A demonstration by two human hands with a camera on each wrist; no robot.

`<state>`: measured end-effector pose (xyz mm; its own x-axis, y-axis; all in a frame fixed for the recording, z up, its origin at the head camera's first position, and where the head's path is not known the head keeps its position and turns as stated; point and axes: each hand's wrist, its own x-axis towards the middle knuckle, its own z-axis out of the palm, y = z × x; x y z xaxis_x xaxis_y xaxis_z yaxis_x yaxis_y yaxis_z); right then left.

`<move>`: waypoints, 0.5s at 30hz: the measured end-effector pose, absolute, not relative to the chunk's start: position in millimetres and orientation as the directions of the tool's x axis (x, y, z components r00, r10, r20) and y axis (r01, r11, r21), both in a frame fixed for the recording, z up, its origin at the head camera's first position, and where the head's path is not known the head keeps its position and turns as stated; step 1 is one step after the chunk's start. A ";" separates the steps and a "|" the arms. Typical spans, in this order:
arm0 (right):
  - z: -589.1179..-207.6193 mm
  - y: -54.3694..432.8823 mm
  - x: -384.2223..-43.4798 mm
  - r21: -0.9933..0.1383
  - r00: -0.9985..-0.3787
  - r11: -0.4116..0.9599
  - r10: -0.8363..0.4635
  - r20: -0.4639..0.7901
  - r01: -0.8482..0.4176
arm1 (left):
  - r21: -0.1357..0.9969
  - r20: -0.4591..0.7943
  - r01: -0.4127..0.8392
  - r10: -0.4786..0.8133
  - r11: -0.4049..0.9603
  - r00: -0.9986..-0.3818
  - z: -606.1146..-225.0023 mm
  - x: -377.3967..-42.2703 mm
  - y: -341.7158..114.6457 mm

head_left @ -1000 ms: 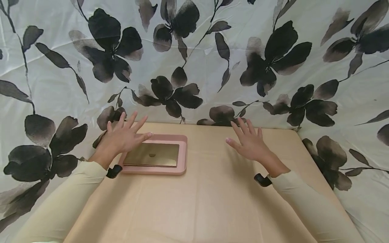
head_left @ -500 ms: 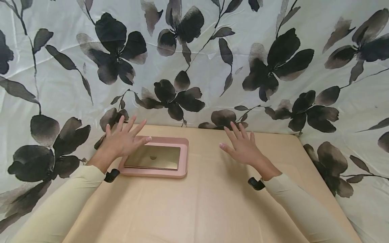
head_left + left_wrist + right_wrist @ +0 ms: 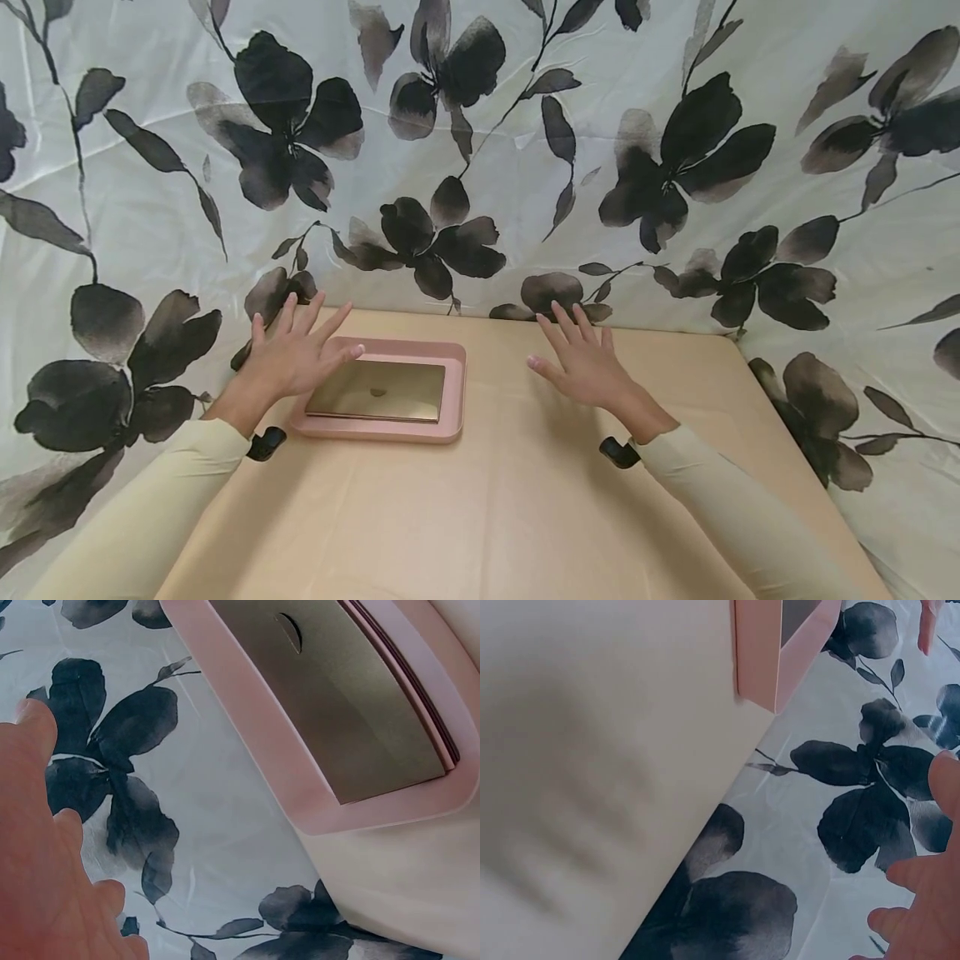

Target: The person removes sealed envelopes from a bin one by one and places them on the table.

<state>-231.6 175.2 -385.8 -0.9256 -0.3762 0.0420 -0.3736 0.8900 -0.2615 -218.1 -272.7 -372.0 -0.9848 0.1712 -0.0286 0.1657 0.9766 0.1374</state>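
One white cloth (image 3: 555, 50) printed with dark flowers and leaves fills the far left and runs behind everything to the right edge. Before it, a cream sleeve (image 3: 142, 521) rises from the lower left to a black wrist device (image 3: 266, 444) and the person's left hand (image 3: 285, 362), which is spread, fingers pointing away and fanned, holding nothing. In the head view its thumb crosses in front of the far left corner of a pink tray (image 3: 453, 392); the left wrist view shows a gap between the visible part of that hand and the tray. Lying flat inside the tray, a gold rectangular piece (image 3: 382, 390) with a small curved notch faces up, and the left wrist view shows dark and pink layers along one edge of it. The tray rests on the left part of a pale tan surface (image 3: 480, 517), near its far edge. Further right, well apart from the tray and nearest to the bare surface, the right hand (image 3: 588, 367) is likewise spread and holds nothing, thumb toward the tray. A finger-shaped shadow (image 3: 562, 840) falls on the surface beside it. Its own black band (image 3: 619, 452) and right sleeve (image 3: 738, 512) continue toward the lower right.
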 end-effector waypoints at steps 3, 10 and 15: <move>-385.3 169.9 -231.6 -0.260 -0.922 0.887 -0.384 0.046 -0.382 | 0.134 -0.026 0.170 0.175 0.976 -0.984 -371.6 -216.7 -273.1; -388.5 160.4 -229.4 -0.231 -0.915 0.887 -0.400 0.051 -0.401 | 0.132 -0.034 0.167 0.173 0.977 -0.984 -373.4 -213.1 -273.6; -394.2 154.9 -228.2 -0.213 -0.905 0.881 -0.422 0.056 -0.423 | 0.124 -0.038 0.170 0.176 0.978 -0.984 -374.0 -212.8 -274.5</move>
